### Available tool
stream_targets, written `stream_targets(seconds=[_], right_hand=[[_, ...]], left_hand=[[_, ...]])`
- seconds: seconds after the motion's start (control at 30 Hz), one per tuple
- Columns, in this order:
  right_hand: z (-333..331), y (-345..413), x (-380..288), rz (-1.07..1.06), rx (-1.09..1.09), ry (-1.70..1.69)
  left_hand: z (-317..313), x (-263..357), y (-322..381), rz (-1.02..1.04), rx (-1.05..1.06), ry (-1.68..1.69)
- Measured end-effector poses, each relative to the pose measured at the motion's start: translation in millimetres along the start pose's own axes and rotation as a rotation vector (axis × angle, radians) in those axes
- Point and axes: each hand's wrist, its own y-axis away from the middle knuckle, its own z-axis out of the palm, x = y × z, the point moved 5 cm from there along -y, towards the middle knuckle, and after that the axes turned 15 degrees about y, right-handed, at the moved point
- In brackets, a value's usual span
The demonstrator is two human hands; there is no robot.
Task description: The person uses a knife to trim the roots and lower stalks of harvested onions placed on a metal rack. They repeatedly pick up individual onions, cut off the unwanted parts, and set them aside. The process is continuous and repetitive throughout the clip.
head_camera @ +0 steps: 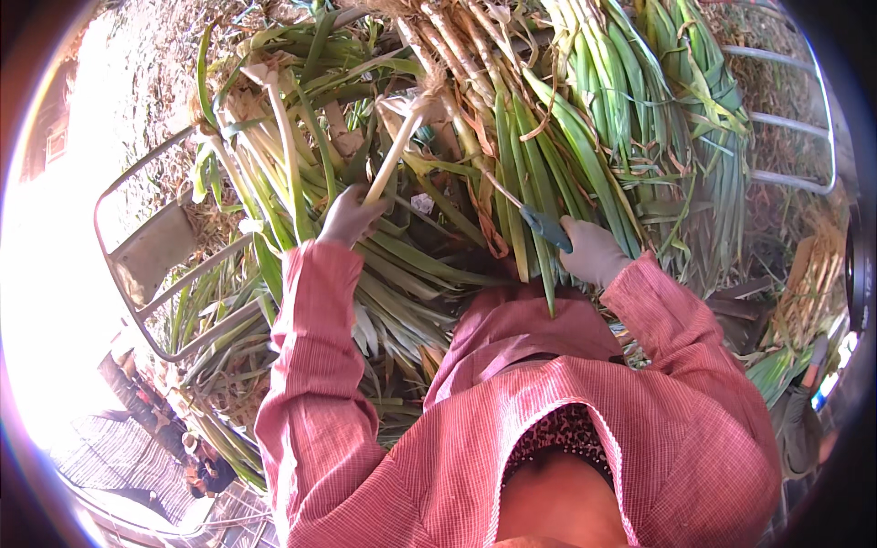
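Note:
My gloved left hand (pixel 353 216) is closed around the pale stalk of a large scallion (pixel 397 154), whose roots point up and away from me. My gloved right hand (pixel 593 250) grips the blue-green handle of a thin-bladed tool (pixel 545 228); its slim metal part points up and left, near the leaves. Whether it is a knife cannot be told. Left of centre lies a pile of scallions with whitish stalks (pixel 264 147). Browner, untrimmed-looking stalks (pixel 455 51) lie at the top centre, and green leaf bundles (pixel 603 89) fill the top right.
A metal-framed rack or chair (pixel 185 281) stands at the left, and another metal frame (pixel 788 120) at the right. Dry plant litter (pixel 157 89) covers the ground beyond. Other people (pixel 202 466) are at the lower left; part of a person (pixel 798 425) shows at the right edge.

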Motion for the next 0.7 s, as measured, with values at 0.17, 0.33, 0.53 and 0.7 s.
stream_targets(seconds=[0.17, 0.33, 0.53, 0.7], right_hand=[[4.2, 4.4, -2.9, 0.043, -0.015, 0.004], [-5.6, 8.8, -3.7, 0.057, -0.05, -0.008], [-30.0, 24.5, -8.1, 0.059, -0.059, -0.02], [-45.7, 36.1, -8.1, 0.044, -0.018, 0.003]], left_hand=[[-30.3, 77.1, -22.2, 0.341, 0.418, -0.644], [-230.8, 150.0, 82.7, 0.393, 0.431, -0.294], [-332.0, 204.4, 280.3, 0.32, 0.621, -0.817], [-404.2, 219.5, 358.5, 0.352, 0.867, -0.778]])
